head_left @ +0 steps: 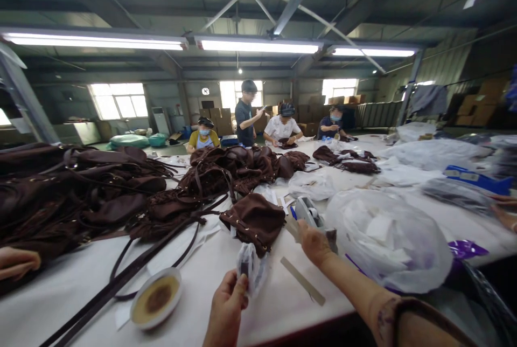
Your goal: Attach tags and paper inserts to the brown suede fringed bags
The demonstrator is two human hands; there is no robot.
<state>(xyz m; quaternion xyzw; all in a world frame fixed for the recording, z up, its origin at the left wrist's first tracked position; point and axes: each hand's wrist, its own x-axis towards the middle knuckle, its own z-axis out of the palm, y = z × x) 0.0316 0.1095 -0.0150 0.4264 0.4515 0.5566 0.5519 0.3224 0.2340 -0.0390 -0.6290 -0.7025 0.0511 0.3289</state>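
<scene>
My left hand (pixel 229 296), at the front edge of the table, pinches a small clear plastic packet (pixel 251 274) with something dark inside. My right hand (pixel 315 242) is closed round a grey tape dispenser (pixel 309 211); its fingertips are partly hidden. Just beyond my hands lies a dark brown drawstring bag (pixel 256 220) with metal eyelets. One flat grey-brown strip (pixel 302 280) rests on the table between my forearms, and another strip (pixel 292 228) shows beside my right hand.
Brown bags (pixel 100 191) with long straps are heaped at left. A bowl (pixel 155 298) holds yellowish-brown stuff. A big clear plastic bag (pixel 388 239) stands at right. Another person's hand (pixel 18 263) is at the left edge, another hand (pixel 504 212) at right. Several people are across the table.
</scene>
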